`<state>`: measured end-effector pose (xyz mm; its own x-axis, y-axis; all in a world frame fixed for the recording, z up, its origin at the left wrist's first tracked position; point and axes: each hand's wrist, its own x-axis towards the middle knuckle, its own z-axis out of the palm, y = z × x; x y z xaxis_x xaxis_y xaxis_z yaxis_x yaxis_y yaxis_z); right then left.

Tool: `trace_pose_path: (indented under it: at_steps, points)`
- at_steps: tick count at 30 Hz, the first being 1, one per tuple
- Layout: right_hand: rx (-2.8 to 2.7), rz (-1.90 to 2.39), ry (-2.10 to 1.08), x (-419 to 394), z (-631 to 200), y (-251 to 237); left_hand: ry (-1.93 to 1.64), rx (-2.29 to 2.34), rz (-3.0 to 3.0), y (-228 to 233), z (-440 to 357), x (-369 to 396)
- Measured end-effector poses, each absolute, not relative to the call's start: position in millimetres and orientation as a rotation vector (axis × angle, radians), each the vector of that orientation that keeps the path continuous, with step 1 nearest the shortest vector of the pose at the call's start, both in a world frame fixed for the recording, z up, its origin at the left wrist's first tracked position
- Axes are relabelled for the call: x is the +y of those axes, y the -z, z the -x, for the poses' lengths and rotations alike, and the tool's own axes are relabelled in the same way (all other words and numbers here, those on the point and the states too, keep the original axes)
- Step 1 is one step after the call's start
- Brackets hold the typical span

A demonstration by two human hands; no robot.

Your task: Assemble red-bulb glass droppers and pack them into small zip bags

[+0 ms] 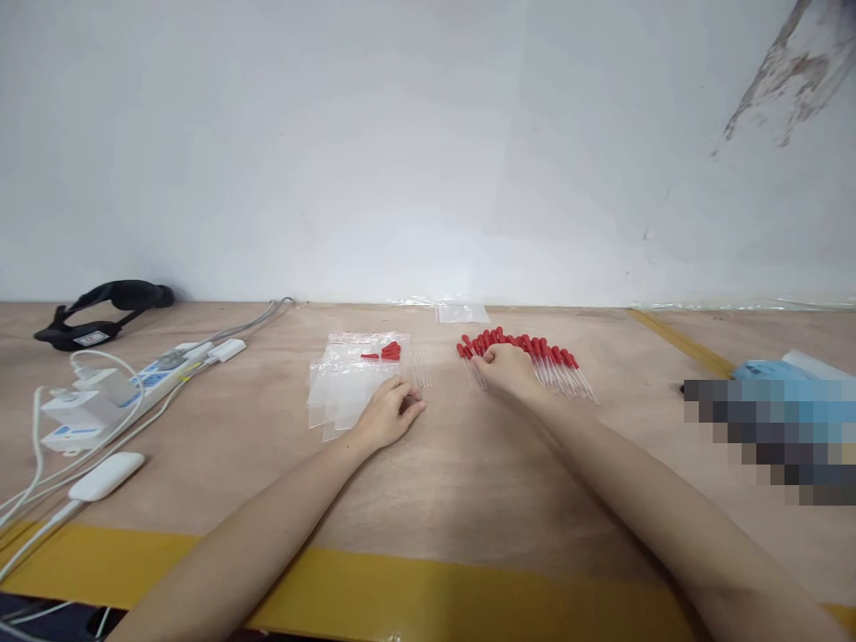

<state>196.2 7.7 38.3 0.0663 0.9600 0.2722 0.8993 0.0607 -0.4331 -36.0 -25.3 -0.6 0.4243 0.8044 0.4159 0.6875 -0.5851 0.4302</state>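
A row of droppers [545, 352] with red rubber bulbs and thin clear tubes fans out on the wooden table. Over the left part of this row is my right hand [505, 367], its fingers pinched around one dropper; its palm hides several tubes. My left hand [389, 415] rests on the table, loosely curled with a gap between thumb and fingers, and holds nothing that I can see. Under and beside it lie clear zip bags [333, 392]. Loose red bulbs [390, 351] sit on the bags, and several thin clear tubes [421, 368] lie just right of them.
A white power strip [157, 379] with chargers and cables occupies the left side, near a white oblong device [107, 476] and a black strapped headset [103, 314]. Another clear bag [463, 313] lies by the wall. At right is a blue package [772, 369], partly pixelated.
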Motion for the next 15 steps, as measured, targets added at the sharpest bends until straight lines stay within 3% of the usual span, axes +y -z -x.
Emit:
trace_pose_path:
  at_steps: [8,15]
  points:
    - [-1.886,2.1,0.007,32,-174,-18,-0.886,1.315,-2.523,-2,35,-26]
    - [-1.954,1.998,0.105,21,-171,-18,-0.809,1.294,-2.62,-8,37,-28]
